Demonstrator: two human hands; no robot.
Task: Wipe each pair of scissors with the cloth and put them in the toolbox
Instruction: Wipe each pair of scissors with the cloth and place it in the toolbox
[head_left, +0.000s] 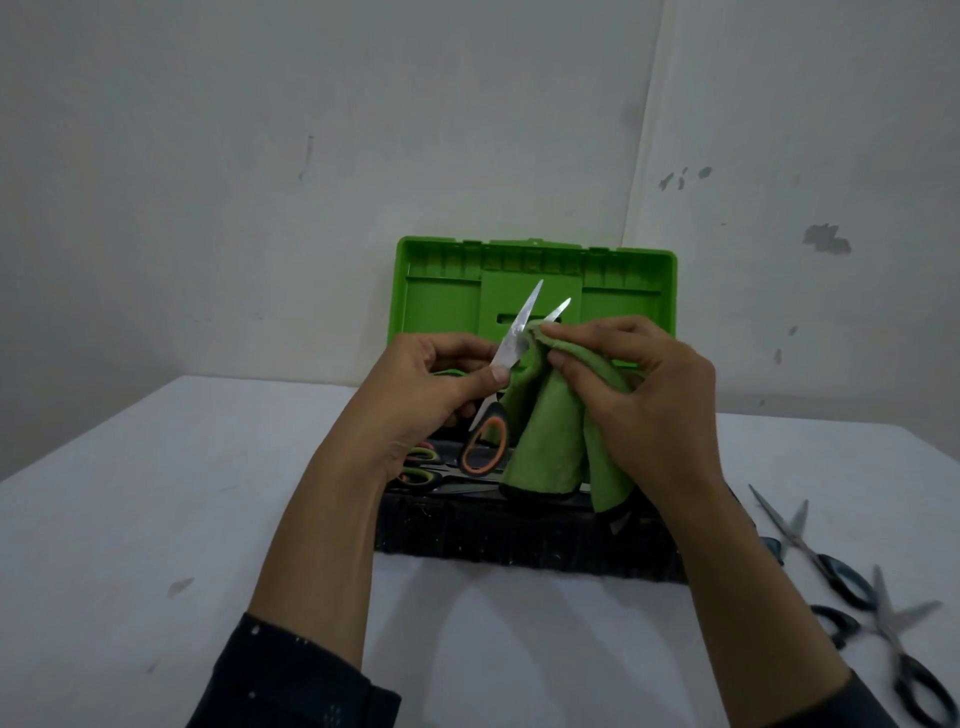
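Orange-handled scissors (511, 343) held above the open toolbox (519, 540), green cloth (545, 441) on one blade.
The left hand (441, 384) grips the scissors near the pivot, blades spread and pointing up; the right hand (639, 395) pinches the cloth round the right blade. Wiped pairs (421, 475) lie inside the toolbox; two more pairs (810, 551) lie on the table (156, 519) at right.

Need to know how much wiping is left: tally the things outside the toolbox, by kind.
Orange-handled scissors, held in the left hand: 1
Black-handled scissors, lying on the table: 2
Cloth: 1
Total: 4
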